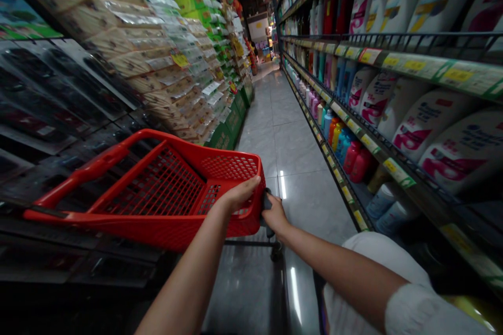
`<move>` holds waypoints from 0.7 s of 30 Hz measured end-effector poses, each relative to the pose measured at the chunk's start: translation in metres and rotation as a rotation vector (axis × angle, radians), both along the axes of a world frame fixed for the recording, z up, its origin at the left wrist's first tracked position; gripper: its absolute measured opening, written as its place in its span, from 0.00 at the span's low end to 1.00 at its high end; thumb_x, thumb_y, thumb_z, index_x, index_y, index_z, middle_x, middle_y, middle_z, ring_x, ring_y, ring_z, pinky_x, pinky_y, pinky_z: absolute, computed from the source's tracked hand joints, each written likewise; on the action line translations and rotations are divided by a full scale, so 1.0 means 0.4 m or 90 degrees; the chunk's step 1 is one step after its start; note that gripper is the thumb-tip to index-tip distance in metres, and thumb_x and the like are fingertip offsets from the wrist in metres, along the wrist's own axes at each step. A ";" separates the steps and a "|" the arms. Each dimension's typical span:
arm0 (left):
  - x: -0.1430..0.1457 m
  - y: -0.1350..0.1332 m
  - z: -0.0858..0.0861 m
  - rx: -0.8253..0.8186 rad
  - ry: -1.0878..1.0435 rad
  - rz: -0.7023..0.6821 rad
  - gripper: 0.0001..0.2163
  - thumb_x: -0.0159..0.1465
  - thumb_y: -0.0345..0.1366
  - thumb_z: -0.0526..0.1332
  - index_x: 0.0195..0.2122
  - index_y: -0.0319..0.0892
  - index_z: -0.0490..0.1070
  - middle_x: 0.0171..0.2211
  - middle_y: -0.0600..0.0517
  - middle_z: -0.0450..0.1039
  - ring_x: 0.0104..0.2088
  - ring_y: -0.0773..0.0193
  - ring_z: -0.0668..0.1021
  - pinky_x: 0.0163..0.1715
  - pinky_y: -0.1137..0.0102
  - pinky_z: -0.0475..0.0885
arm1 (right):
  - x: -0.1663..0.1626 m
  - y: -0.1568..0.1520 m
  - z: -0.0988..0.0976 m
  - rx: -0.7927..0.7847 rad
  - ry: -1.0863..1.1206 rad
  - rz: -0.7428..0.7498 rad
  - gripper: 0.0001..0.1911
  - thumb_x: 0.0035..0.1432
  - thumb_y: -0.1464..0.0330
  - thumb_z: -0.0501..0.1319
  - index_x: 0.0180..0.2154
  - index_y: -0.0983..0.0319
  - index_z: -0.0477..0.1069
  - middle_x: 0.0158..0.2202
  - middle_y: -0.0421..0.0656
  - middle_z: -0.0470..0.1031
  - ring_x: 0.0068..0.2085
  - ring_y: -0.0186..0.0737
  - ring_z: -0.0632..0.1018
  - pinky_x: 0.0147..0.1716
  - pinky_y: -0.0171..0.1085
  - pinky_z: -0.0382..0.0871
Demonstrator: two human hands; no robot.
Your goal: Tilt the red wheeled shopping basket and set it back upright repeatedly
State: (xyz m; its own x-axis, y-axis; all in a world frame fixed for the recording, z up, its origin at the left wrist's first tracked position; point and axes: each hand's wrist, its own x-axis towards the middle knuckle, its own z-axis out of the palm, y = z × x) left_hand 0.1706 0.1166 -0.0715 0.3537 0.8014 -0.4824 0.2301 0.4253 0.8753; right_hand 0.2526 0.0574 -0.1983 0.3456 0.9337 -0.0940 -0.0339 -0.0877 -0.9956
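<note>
A red plastic shopping cart [149, 219] with mesh sides stands turned sideways in front of me, its basket bare inside and its handle bar off to the left. At the cart's near right end, my left hand [241, 193] lies over the rim, closed on it, with some fingers hidden behind the wall. Beside it, my right hand [275, 214] is wrapped around a dark grey upright piece [266, 200] on the outside of that end. Part of that piece is hidden by my fingers. Below it shows a small black caster wheel [276, 252].
Shelves [416, 70] on the right hold rows of shampoo bottles [436, 123]. Stacked tissue packs [145, 57] rise on the left, near hanging blister packs [43, 84]. Between them runs a grey tiled aisle [275, 115]. White fabric [373, 251] shows at lower right.
</note>
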 end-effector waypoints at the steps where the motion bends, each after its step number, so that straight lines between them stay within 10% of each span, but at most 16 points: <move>1: -0.016 -0.008 0.012 -0.012 0.023 -0.024 0.17 0.58 0.46 0.66 0.44 0.42 0.75 0.34 0.49 0.77 0.35 0.61 0.77 0.35 0.70 0.72 | 0.003 0.006 0.004 0.005 0.004 0.006 0.37 0.36 0.77 0.54 0.52 0.60 0.71 0.46 0.45 0.69 0.49 0.44 0.72 0.54 0.41 0.67; 12: 0.009 -0.010 0.024 -0.049 0.008 0.036 0.11 0.61 0.31 0.61 0.44 0.44 0.77 0.27 0.52 0.74 0.23 0.67 0.73 0.25 0.74 0.69 | 0.041 0.021 0.076 0.189 -0.027 0.026 0.40 0.39 0.77 0.55 0.58 0.56 0.68 0.55 0.44 0.63 0.58 0.41 0.67 0.62 0.40 0.58; 18: 0.039 0.014 0.018 0.023 0.035 0.071 0.08 0.59 0.31 0.62 0.40 0.43 0.75 0.27 0.53 0.73 0.24 0.67 0.72 0.25 0.73 0.68 | 0.035 -0.004 0.021 -0.004 -0.065 0.061 0.37 0.35 0.79 0.55 0.51 0.58 0.74 0.47 0.45 0.68 0.51 0.45 0.71 0.55 0.44 0.66; 21: 0.056 0.026 0.014 0.042 0.028 0.080 0.03 0.59 0.30 0.61 0.34 0.42 0.73 0.24 0.54 0.71 0.22 0.68 0.71 0.25 0.73 0.68 | 0.040 -0.004 0.046 0.071 -0.057 0.034 0.38 0.37 0.78 0.55 0.55 0.59 0.71 0.51 0.46 0.66 0.54 0.44 0.70 0.59 0.42 0.62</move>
